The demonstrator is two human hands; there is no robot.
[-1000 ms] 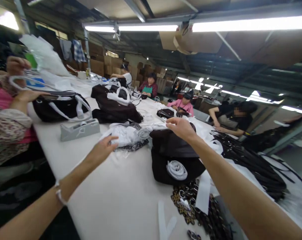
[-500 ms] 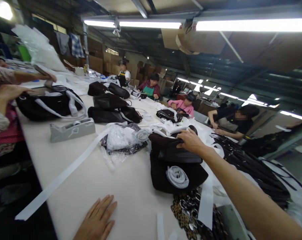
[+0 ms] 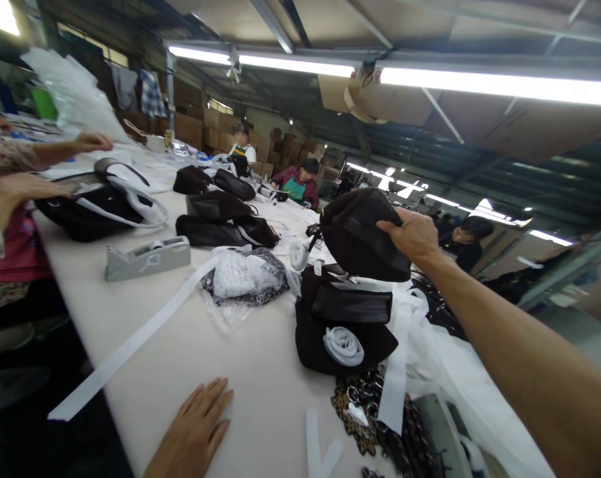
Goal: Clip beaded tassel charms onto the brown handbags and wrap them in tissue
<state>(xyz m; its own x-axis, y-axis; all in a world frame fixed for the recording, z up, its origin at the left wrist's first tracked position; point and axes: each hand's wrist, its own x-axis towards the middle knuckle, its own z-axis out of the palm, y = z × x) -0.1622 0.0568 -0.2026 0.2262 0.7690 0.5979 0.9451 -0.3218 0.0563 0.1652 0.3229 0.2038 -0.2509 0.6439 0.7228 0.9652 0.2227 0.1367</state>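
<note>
My right hand (image 3: 416, 236) grips the edge of a black bag (image 3: 363, 232), thumb on its near face, and holds it raised above the table. Below it are stacked black bags (image 3: 350, 302), the lowest with a white wrapped coil (image 3: 343, 346) lying on it. A small white roll (image 3: 299, 254) hangs beside the raised bag's left side. Flat on the white table (image 3: 261, 398), near the front edge of the view, rests my left hand (image 3: 196, 425), fingers spread and nothing in them.
A grey tape dispenser (image 3: 148, 259), a plastic-wrapped bundle (image 3: 245, 275) and a long white strip (image 3: 146, 332) lie at left. Leopard-print pieces with metal rings (image 3: 357, 411) sit at front right. Another person's hands touch a black bag (image 3: 101, 209); more bags (image 3: 221, 206) lie behind.
My right hand has closed on the top bag and lifted it off the stack. My left hand has barely moved. The other person's far hand has come away from the bag at left.
</note>
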